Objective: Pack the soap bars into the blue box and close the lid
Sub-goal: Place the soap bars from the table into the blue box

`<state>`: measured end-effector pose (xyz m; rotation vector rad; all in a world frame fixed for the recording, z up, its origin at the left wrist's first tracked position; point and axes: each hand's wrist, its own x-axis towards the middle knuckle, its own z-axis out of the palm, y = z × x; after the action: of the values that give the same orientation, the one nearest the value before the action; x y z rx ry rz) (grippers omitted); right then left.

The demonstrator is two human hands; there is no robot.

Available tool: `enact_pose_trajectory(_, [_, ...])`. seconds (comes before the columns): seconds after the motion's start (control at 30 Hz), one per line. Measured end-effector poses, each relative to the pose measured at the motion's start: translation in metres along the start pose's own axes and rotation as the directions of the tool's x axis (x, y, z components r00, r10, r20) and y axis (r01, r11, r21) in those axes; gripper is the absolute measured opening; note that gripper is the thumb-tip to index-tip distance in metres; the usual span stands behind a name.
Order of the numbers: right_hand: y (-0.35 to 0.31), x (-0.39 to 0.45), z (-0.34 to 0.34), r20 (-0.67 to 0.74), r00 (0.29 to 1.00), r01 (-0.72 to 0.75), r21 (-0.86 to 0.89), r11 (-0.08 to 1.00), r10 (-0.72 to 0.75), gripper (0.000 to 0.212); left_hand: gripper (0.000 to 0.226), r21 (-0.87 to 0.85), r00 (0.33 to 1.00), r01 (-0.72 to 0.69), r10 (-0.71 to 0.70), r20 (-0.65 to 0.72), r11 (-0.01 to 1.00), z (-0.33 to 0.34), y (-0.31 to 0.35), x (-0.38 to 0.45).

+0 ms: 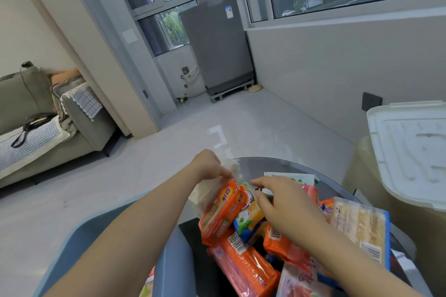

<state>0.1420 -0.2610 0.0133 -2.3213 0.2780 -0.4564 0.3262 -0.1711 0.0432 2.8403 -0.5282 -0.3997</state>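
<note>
Left hand [209, 164] pinches a pale soap pack [212, 188] at the pile's far edge, right hand [286, 202] hovers loose-fingered over the orange soap bars [223, 212], presumably sorting them toward the blue box [173, 255] just beneath.

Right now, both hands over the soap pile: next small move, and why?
Probably: left hand lifts the pale translucent-wrapped soap bar it pinches at the pile's far edge and lowers it into the blue plastic box. Wrapped bars sit heaped and tilted above the opening, so the white plastic lid, off to the right, likely couldn't close yet.
</note>
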Motion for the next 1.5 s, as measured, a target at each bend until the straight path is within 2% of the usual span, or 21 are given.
enact_pose_trajectory(0.1, [-0.002,0.0,0.0,0.004,1.0,0.009,-0.016,1.0,-0.009,0.035,0.04,0.055,1.0,-0.002,0.002,0.005,0.998,0.0,-0.002,-0.002])
enact_pose_trajectory(0.2, [-0.001,0.0,0.0,0.012,1.0,0.001,-0.014,1.0,-0.001,0.035,0.034,0.059,0.999,0.015,-0.018,0.04,0.998,0.002,-0.004,0.001])
enact_pose_trajectory(0.37, [0.0,0.001,0.003,0.0,1.0,-0.001,-0.023,1.0,0.001,0.034,0.055,0.066,1.0,0.018,-0.019,0.019,0.998,0.009,-0.005,0.005])
enact_pose_trajectory(0.63, [0.003,0.002,0.006,-0.008,1.0,-0.015,-0.038,0.999,0.015,0.033,0.055,-0.059,0.999,0.025,-0.027,-0.032,0.998,0.001,-0.006,0.009])
enact_pose_trajectory(0.73, [0.001,0.002,0.005,0.0,1.0,-0.025,-0.02,0.999,0.025,0.034,0.04,-0.06,0.996,-0.008,0.003,-0.084,0.998,-0.003,-0.006,0.007])
enact_pose_trajectory(0.8, [0.001,0.001,0.005,0.001,1.0,-0.029,-0.012,0.999,0.029,0.035,0.053,-0.079,0.989,-0.053,0.041,-0.142,0.995,-0.009,-0.006,0.003])
enact_pose_trajectory(0.87, [-0.002,0.0,0.003,-0.006,0.999,-0.039,0.035,0.999,0.039,0.037,0.057,-0.132,0.967,-0.112,0.078,-0.244,0.985,-0.018,-0.007,-0.004])
enact_pose_trajectory(0.97, [-0.007,-0.001,-0.001,-0.016,0.998,-0.053,0.121,0.991,0.056,0.042,0.053,-0.228,0.921,-0.224,0.129,-0.368,0.947,-0.037,-0.01,-0.017])
enact_pose_trajectory(1.07, [-0.014,-0.002,-0.004,-0.049,0.997,-0.043,0.239,0.97,0.056,0.054,0.047,-0.365,0.897,-0.328,0.167,-0.408,0.871,-0.06,-0.009,-0.039])
enact_pose_trajectory(1.17, [-0.021,-0.002,-0.009,-0.011,0.994,-0.088,0.503,0.86,0.108,0.073,0.032,-0.531,0.909,-0.367,0.173,-0.38,0.764,-0.078,-0.002,-0.073])
enact_pose_trajectory(1.27, [-0.035,-0.005,-0.016,0.209,0.971,-0.23,0.701,0.675,0.114,0.091,0.026,-0.732,0.956,-0.295,0.179,-0.234,0.614,-0.084,0.003,-0.106])
enact_pose_trajectory(1.3, [-0.038,-0.007,-0.017,0.27,0.958,-0.27,0.753,0.6,0.091,0.089,0.023,-0.78,0.967,-0.254,0.181,-0.182,0.571,-0.083,0.003,-0.116])
enact_pose_trajectory(1.37, [-0.046,-0.013,-0.021,0.332,0.942,-0.317,0.832,0.456,0.048,0.07,0.019,-0.835,0.979,-0.178,0.177,-0.099,0.521,-0.079,0.001,-0.133])
enact_pose_trajectory(1.4, [-0.051,-0.017,-0.023,0.35,0.936,-0.33,0.846,0.418,0.031,0.062,0.019,-0.849,0.982,-0.152,0.173,-0.073,0.506,-0.076,-0.001,-0.141])
enact_pose_trajectory(1.5, [-0.059,-0.027,-0.021,0.377,0.926,-0.348,0.84,0.417,0.014,0.047,0.028,-0.887,0.989,-0.107,0.143,-0.047,0.45,-0.067,-0.013,-0.159])
